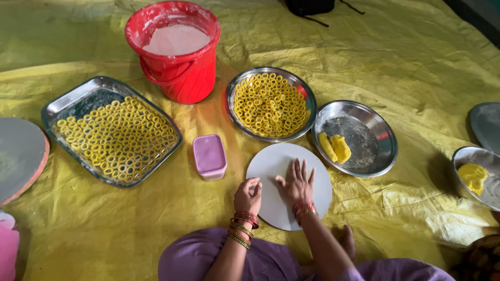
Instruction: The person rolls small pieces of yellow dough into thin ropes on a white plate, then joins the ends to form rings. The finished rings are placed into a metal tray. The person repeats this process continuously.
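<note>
On a yellow sheet (396, 57) spread over the floor, seen from the head camera, a person in purple clothing sits at the near edge with both hands at a round white board (317, 177). The right hand (297, 183) lies flat on the board, palm down, fingers spread and straight, gripping nothing. The left hand (249, 195) rests at the board's left rim with its fingers curled in loosely; whether it pinches anything cannot be told. Both wrists carry red and gold bangles.

Just left of the board stands a small lilac box (209, 156). Farther left lies a rectangular steel tray (73, 101) filled with yellow dough rings (117, 138). Beyond the board sits a round steel plate (307, 99) heaped with more of the rings (270, 105), and far left of that a red bucket (185, 78) holds white powder. To the right of the board, a second steel plate (372, 140) carries two pieces of yellow dough (335, 147). At the right edge another steel dish (463, 161) holds a yellow lump (473, 177). A grey round slab (18, 153) lies at the far left edge.
</note>
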